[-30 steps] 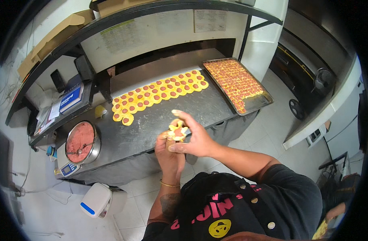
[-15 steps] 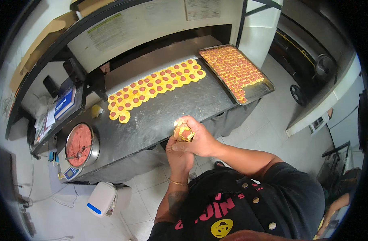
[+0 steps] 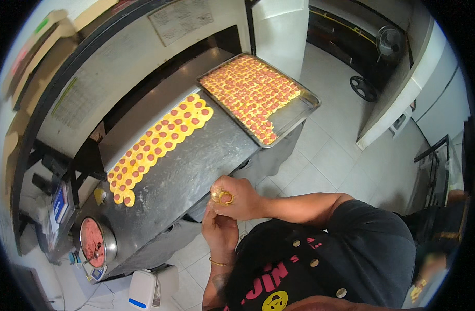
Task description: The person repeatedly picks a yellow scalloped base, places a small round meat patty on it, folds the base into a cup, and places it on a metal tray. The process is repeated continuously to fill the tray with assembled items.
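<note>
A small dumpling (image 3: 225, 197), yellow wrapper gathered round pink filling, sits in my right hand (image 3: 243, 200), whose fingers are wrapped round it. Just below, my left hand (image 3: 219, 232) is closed against the dumpling's underside, its fingertips partly hidden by the right hand. Across the dark worktop (image 3: 183, 168) lies a long band of round yellow wrappers (image 3: 159, 139), overlapping, each topped with a ball of pink filling. Beyond my right hand, a metal tray (image 3: 294, 115) bears tightly packed rows of finished dumplings (image 3: 245, 88), with bare metal at its near right corner.
At the worktop's left end stands a metal bowl (image 3: 111, 243) of pink filling (image 3: 92, 239) with a utensil, on a scale (image 3: 96, 273). A white lidded bin (image 3: 143, 286) is on the floor below. Books (image 3: 60, 205) lie on the left shelf; a fan (image 3: 388, 42) stands far right.
My view has swung to the right, so the worktop appears further left and turned. My right hand has closed more tightly round the dumpling, and the wrapper's edge looks more gathered.
</note>
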Action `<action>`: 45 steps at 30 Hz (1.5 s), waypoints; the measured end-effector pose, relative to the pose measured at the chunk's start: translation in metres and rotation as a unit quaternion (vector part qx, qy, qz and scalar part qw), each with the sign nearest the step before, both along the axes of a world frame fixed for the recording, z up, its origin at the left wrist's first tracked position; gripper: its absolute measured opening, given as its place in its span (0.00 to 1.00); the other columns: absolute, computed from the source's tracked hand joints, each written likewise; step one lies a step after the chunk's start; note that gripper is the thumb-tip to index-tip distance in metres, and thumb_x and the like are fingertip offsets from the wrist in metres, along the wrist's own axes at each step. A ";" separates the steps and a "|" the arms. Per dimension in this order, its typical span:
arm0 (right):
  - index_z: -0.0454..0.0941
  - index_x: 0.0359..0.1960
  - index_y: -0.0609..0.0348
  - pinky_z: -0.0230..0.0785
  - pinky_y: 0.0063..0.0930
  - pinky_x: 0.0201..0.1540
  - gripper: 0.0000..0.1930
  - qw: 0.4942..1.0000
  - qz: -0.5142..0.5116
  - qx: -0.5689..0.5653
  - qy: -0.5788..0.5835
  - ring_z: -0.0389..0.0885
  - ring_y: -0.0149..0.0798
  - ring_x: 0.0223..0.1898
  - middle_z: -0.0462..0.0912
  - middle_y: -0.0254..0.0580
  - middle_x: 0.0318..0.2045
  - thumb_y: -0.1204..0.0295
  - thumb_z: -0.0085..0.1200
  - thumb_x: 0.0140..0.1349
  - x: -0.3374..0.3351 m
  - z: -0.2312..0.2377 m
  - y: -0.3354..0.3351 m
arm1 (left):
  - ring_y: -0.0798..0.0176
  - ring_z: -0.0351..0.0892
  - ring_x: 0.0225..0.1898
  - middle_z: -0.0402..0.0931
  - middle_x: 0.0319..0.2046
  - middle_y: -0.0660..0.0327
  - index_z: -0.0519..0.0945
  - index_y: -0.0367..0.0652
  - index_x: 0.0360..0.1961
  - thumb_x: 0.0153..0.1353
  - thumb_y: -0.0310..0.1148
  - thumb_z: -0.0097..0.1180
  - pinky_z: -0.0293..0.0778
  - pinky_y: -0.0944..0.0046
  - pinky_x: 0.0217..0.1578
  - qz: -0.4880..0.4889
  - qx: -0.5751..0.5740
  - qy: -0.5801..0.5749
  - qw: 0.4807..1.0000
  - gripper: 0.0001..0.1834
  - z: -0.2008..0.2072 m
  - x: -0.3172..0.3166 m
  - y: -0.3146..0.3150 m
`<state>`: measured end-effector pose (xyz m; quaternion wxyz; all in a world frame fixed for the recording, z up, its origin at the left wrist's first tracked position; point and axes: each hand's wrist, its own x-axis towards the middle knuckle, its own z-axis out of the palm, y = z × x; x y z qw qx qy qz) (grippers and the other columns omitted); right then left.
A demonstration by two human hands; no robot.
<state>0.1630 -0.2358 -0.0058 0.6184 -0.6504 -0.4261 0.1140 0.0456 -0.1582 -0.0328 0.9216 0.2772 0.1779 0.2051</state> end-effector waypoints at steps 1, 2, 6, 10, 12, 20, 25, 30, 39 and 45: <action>0.76 0.41 0.55 0.75 0.42 0.38 0.14 1.000 -0.012 0.018 -0.015 0.82 0.59 0.34 0.81 0.49 0.32 0.70 0.67 0.55 0.014 -0.003 -0.007 | 0.60 0.77 0.61 0.78 0.59 0.59 0.74 0.41 0.64 0.78 0.47 0.46 0.71 0.54 0.62 -0.023 -0.008 -0.007 1.000 0.24 0.003 0.011 -0.006; 0.77 0.41 0.54 0.75 0.43 0.37 0.14 0.999 -0.011 0.031 -0.044 0.81 0.59 0.33 0.80 0.48 0.32 0.70 0.67 0.55 0.030 -0.011 -0.015 | 0.60 0.75 0.63 0.76 0.61 0.59 0.72 0.41 0.67 0.78 0.49 0.44 0.69 0.53 0.64 -0.045 -0.016 -0.013 0.999 0.27 0.006 0.022 -0.012; 0.78 0.40 0.53 0.72 0.45 0.38 0.13 0.990 -0.003 0.113 -0.086 0.79 0.57 0.34 0.78 0.47 0.32 0.68 0.67 0.55 0.087 -0.043 -0.043 | 0.57 0.69 0.68 0.73 0.66 0.58 0.68 0.41 0.71 0.78 0.54 0.42 0.65 0.50 0.67 -0.091 -0.030 0.029 0.995 0.33 0.013 0.070 -0.038; 0.79 0.42 0.54 0.70 0.47 0.48 0.15 0.998 0.045 0.009 -0.030 0.78 0.56 0.43 0.78 0.46 0.37 0.63 0.67 0.57 0.132 -0.071 -0.077 | 0.50 0.69 0.68 0.73 0.66 0.52 0.67 0.42 0.72 0.77 0.58 0.41 0.62 0.47 0.69 -0.067 -0.077 0.094 0.990 0.35 -0.004 0.122 -0.062; 0.79 0.44 0.54 0.69 0.49 0.52 0.16 0.998 0.021 -0.004 -0.063 0.77 0.56 0.49 0.79 0.47 0.40 0.61 0.66 0.58 0.163 -0.060 -0.099 | 0.49 0.71 0.67 0.75 0.63 0.49 0.67 0.41 0.72 0.77 0.59 0.41 0.62 0.47 0.70 -0.096 -0.065 0.091 0.989 0.36 -0.022 0.148 -0.066; 0.80 0.49 0.55 0.74 0.51 0.47 0.16 0.951 0.118 -0.255 -0.129 0.83 0.55 0.44 0.84 0.45 0.38 0.62 0.61 0.62 0.270 -0.091 -0.158 | 0.48 0.74 0.65 0.73 0.65 0.43 0.57 0.43 0.77 0.80 0.57 0.35 0.64 0.50 0.68 -0.148 -0.018 0.129 0.980 0.36 -0.053 0.236 -0.085; 0.78 0.38 0.56 0.72 0.51 0.43 0.10 0.954 0.091 -0.257 -0.127 0.82 0.58 0.41 0.83 0.49 0.34 0.64 0.59 0.61 0.332 -0.101 -0.149 | 0.50 0.73 0.65 0.73 0.64 0.45 0.57 0.45 0.78 0.80 0.49 0.42 0.67 0.52 0.66 -0.113 0.114 0.143 0.977 0.33 -0.060 0.258 -0.076; 0.78 0.38 0.58 0.72 0.56 0.42 0.11 0.912 0.157 -0.338 -0.173 0.83 0.61 0.38 0.84 0.53 0.32 0.66 0.59 0.59 0.376 -0.153 -0.126 | 0.52 0.79 0.60 0.77 0.60 0.47 0.58 0.42 0.77 0.79 0.50 0.46 0.72 0.54 0.62 -0.037 0.132 0.214 0.967 0.34 -0.081 0.215 -0.056; 0.78 0.40 0.64 0.74 0.58 0.46 0.14 0.908 0.090 -0.385 -0.140 0.83 0.65 0.41 0.84 0.61 0.32 0.67 0.59 0.58 0.364 -0.157 -0.114 | 0.59 0.83 0.55 0.81 0.53 0.55 0.69 0.45 0.70 0.78 0.42 0.52 0.77 0.62 0.55 0.092 0.068 0.263 0.958 0.25 -0.095 0.128 -0.053; 0.79 0.39 0.66 0.74 0.56 0.48 0.15 0.890 0.052 -0.423 -0.163 0.83 0.64 0.42 0.84 0.61 0.34 0.66 0.62 0.55 0.346 -0.151 -0.102 | 0.61 0.83 0.53 0.83 0.51 0.59 0.75 0.48 0.64 0.77 0.42 0.54 0.76 0.59 0.55 0.104 0.091 0.262 0.955 0.19 -0.095 0.125 -0.052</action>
